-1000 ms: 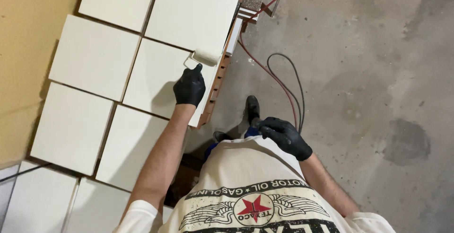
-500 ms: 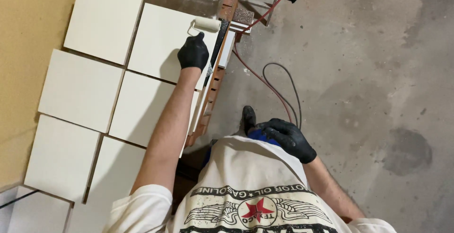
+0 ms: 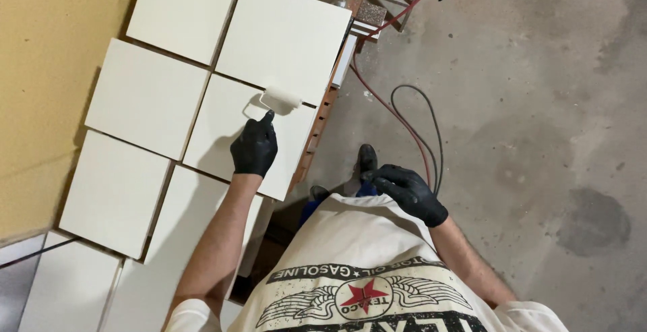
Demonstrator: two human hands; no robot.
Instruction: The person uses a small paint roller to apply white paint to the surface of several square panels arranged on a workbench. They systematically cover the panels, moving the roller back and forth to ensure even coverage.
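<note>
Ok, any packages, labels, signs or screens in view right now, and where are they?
No packages, signs or screens in view.
Shirt print: the only label-like thing, on the person's white T-shirt at the bottom of the head view; a round red badge with a star, black wings at either side and black lettering above and below.
Nearby, the left hand holds a paint roller on a plain white panel.

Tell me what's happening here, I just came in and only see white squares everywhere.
A person in black gloves is rolling a small paint roller over flat white panels laid side by side near a yellow wall. The left hand grips the roller's handle, with the roller on a panel's far edge. The right hand hangs free, holding nothing, above the concrete floor, where cables trail.
</note>
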